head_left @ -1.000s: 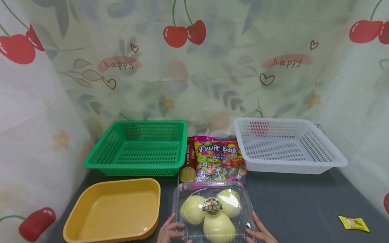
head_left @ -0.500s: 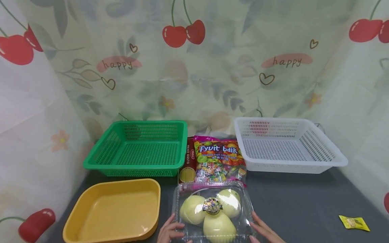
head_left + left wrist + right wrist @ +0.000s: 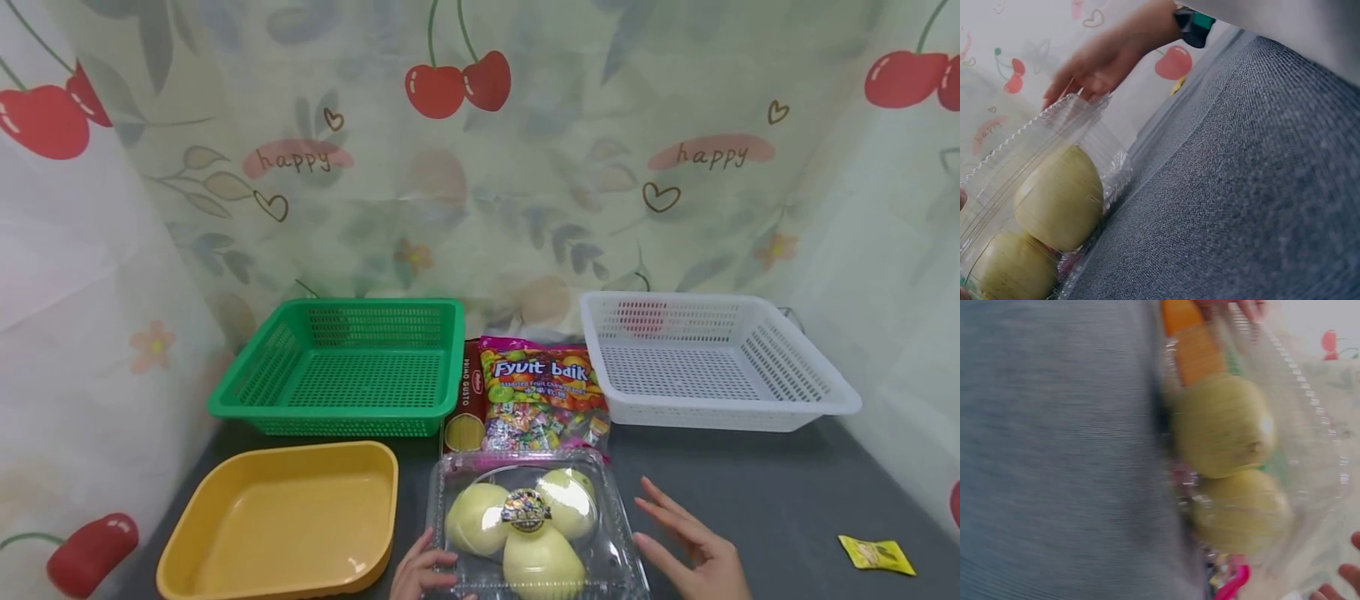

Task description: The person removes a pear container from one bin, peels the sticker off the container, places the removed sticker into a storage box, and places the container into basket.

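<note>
A clear plastic fruit box with a round label on its lid holds three pale yellow-green fruits; it is at the front middle in the head view. My left hand grips its left side, fingers bent over the edge. Off the right side, apart from the box, my right hand is raised with fingers spread and nothing in them. The left wrist view shows this right hand behind the box's far end. Blurred fruits fill the middle of the right wrist view.
Behind the box lie a candy bag and a dark red packet. A green basket stands back left, a white basket back right. The yellow tray is at front left. A small yellow packet lies far right.
My right hand has let go of the box's right side and moved away to the right, fingers spreading. The left hand and the box have stayed in place.
</note>
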A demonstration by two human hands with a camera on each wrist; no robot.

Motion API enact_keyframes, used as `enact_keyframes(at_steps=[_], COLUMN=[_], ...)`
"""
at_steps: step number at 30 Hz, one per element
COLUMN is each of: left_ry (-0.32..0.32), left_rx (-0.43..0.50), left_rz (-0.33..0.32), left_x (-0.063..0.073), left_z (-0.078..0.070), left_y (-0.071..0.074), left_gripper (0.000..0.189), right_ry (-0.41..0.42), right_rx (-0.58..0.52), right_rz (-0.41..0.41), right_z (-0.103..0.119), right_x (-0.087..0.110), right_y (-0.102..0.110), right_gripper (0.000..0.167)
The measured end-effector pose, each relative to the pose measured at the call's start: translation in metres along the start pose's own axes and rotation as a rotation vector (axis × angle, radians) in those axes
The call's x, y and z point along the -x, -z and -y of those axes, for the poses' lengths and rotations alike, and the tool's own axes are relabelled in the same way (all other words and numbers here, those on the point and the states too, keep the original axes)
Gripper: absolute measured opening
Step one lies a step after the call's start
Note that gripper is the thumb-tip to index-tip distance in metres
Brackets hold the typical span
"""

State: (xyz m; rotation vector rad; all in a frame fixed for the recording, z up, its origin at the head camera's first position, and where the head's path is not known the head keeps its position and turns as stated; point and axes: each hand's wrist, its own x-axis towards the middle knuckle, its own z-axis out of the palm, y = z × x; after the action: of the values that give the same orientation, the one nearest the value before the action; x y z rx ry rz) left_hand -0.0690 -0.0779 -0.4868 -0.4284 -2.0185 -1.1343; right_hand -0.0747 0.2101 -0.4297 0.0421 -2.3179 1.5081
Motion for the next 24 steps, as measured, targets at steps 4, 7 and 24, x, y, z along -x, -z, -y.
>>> enact_keyframes(at_steps=[4, 7, 24], left_ry=[-0.004, -0.057, 0.013], left_rx=[0.017, 0.089, 0.015], left_rz=[0.003, -0.007, 0.019], left_x=[0.0, -0.001, -0.002], left_z=[0.002, 0.007, 0.0], left_y=[0.0, -0.001, 0.002], left_gripper=[0.05, 0.043, 0.048], right_ry=[-0.117, -0.171, -0.208], right_rx=[-0.205, -0.225, -0.173], right_rz=[0.158, 0.246, 0.369], right_z=[0.005, 0.008, 0.029], right_x=[-0.017, -0.028, -0.069], right_y=[0.009, 0.014, 0.014], right_gripper=[0.041, 0.045, 0.049])
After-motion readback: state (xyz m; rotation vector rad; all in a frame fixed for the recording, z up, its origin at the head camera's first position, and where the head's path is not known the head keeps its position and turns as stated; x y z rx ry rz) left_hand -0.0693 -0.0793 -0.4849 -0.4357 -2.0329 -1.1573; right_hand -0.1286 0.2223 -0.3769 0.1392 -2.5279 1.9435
